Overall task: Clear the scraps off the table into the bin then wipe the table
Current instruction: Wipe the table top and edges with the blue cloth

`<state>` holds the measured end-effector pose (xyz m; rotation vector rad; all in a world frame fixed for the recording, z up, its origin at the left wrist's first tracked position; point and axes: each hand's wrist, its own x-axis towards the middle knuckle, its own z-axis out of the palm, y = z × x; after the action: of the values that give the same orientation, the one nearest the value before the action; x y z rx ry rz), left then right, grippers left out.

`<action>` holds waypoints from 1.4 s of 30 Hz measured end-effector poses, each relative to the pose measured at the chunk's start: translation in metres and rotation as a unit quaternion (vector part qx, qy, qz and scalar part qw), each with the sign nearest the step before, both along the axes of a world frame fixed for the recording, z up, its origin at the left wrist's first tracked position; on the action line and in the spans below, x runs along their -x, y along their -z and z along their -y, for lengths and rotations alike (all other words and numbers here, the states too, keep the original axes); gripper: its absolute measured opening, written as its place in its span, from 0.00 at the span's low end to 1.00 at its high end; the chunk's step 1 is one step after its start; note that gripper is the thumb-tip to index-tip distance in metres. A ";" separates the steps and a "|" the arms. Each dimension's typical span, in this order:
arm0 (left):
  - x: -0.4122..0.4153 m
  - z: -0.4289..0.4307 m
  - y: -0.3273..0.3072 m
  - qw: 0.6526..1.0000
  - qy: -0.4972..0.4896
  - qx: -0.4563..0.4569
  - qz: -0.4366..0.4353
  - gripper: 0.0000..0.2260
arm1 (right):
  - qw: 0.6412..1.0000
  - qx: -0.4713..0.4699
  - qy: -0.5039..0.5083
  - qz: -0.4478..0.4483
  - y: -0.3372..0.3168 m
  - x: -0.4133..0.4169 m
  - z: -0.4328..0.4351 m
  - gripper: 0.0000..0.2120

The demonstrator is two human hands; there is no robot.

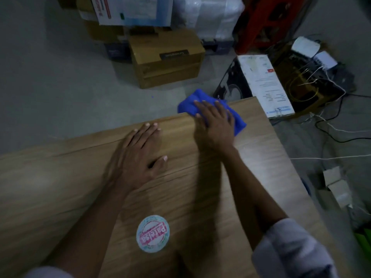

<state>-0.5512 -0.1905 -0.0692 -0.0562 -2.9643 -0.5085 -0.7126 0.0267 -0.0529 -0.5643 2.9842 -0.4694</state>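
Wood-grain table (60, 187) fills the lower view. The left hand (138, 155) lies flat on it near the far edge, with the fingers (148, 133) straight, close together and holding nothing. The right hand (215, 125) presses on a blue cloth (187, 105) at the table's far right corner, its fingers (202, 109) spread straight over it. The cloth shows beyond the fingertips and at the hand's right side. It seems to overhang the far edge, though blur makes that uncertain. A round sticker (153, 233) sits between the forearms.
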 end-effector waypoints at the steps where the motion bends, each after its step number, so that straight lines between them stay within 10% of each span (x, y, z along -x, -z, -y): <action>1: 0.000 0.001 0.000 1.000 0.001 -0.002 0.002 0.33 | 0.999 -0.006 0.039 -0.005 -0.004 0.013 -0.020 0.21; 6: 0.002 -0.007 -0.002 0.998 -0.036 -0.047 -0.020 0.31 | 0.939 0.083 0.324 -0.084 -0.040 0.031 -0.061 0.23; 11: 0.016 -0.046 -0.003 0.982 -0.095 -0.141 -0.077 0.26 | 0.996 -0.031 0.048 -0.066 -0.030 -0.052 -0.007 0.20; 14: 0.038 -0.071 -0.004 0.977 -0.081 -0.167 -0.104 0.23 | 0.986 -0.039 0.111 -0.114 -0.024 -0.039 0.006 0.23; 19: 0.075 -0.112 -0.002 0.957 -0.148 -0.228 -0.102 0.18 | 0.997 -0.006 -0.073 -0.001 -0.005 0.003 -0.002 0.25; 27: 0.124 -0.186 -0.017 0.955 -0.041 -0.292 -0.017 0.19 | 0.923 0.087 0.350 -0.133 -0.054 0.090 -0.103 0.23; 32: 0.151 -0.219 -0.030 0.916 -0.071 -0.393 0.033 0.23 | 0.959 0.043 0.279 0.007 -0.045 0.108 -0.078 0.24; 42: 0.154 -0.224 -0.011 0.995 0.008 -0.097 0.008 0.32 | 0.937 0.014 0.350 -0.007 0.006 0.069 -0.100 0.24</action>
<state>-0.7055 0.0335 -0.0584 -0.0570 -2.9151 -0.7979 -0.7816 0.1268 -0.0594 0.5335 3.1116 -0.5376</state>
